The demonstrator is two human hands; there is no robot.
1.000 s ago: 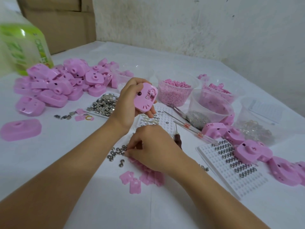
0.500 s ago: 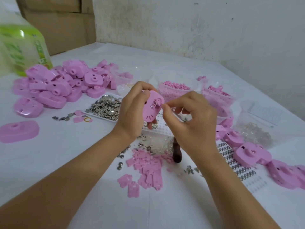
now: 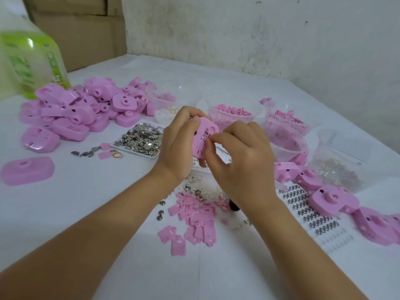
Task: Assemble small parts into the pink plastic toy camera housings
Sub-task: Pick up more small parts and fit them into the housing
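Observation:
My left hand (image 3: 180, 144) grips a pink camera housing (image 3: 203, 137) upright above the table's middle, its inner side turned to me. My right hand (image 3: 242, 156) is against the housing, thumb and forefinger pinched on a small shiny metal part (image 3: 203, 139) at the housing's face. Flat pink plates (image 3: 194, 221) lie in a loose heap under my hands, with small metal balls (image 3: 160, 215) scattered beside them. More pink housings are piled at the left (image 3: 73, 113) and several lie at the right (image 3: 331, 200).
A tray of silver metal pieces (image 3: 140, 139) sits left of my hands. Clear tubs hold pink beads (image 3: 232, 114) and pink parts (image 3: 285, 126). A white spring board (image 3: 311, 217) lies at the right. A green bottle (image 3: 32, 61) stands far left. A single housing (image 3: 27, 169) rests near the left edge.
My right hand rose from the table pile with a small part and came up to the housing. The left hand turned the housing slightly and stayed in place.

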